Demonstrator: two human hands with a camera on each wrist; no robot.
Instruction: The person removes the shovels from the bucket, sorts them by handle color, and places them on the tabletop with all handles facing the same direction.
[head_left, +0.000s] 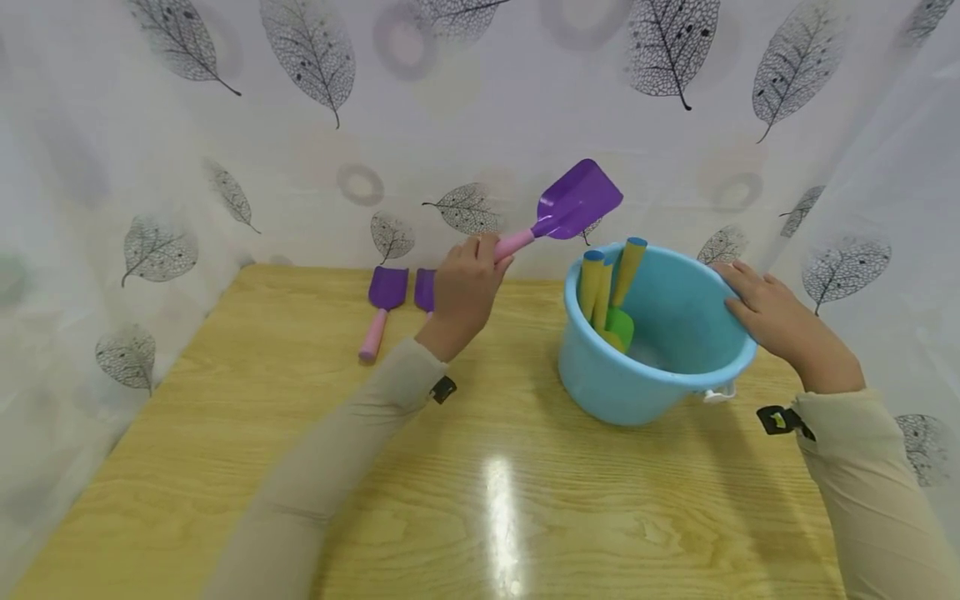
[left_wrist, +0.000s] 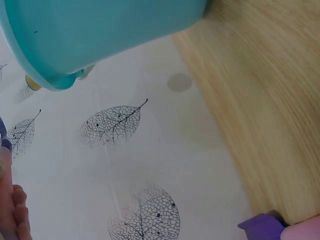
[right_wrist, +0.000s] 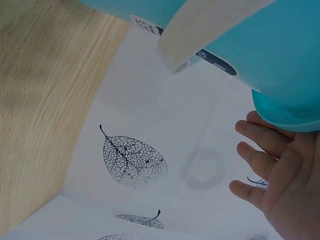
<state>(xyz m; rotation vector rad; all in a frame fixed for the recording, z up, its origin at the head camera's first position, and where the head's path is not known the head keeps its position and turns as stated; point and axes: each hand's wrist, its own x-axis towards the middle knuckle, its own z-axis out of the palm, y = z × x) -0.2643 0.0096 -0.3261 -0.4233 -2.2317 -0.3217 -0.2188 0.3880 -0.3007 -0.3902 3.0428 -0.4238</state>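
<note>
In the head view, my left hand [head_left: 467, 283] grips the pink handle of a toy shovel [head_left: 577, 200], raised above the table with its purple blade pointing up and right. Part of its handle [left_wrist: 6, 195] shows at the edge of the left wrist view. A light-blue bucket [head_left: 630, 392] stands at the right, holding several yellow-handled toy tools [head_left: 632, 267] with blue ends and a green part. On the bucket's right rim rests my right hand [head_left: 772, 312]. Its fingers [right_wrist: 257, 160] are loosely extended outside the wall in the right wrist view.
Two more purple shovels lie at the back of the wooden table [head_left: 225, 417]: one [head_left: 387, 287] in plain sight, the other [head_left: 424, 289] partly behind my left hand. A leaf-patterned curtain [head_left: 480, 125] surrounds the back and sides. The bucket has a white handle [right_wrist: 200, 35].
</note>
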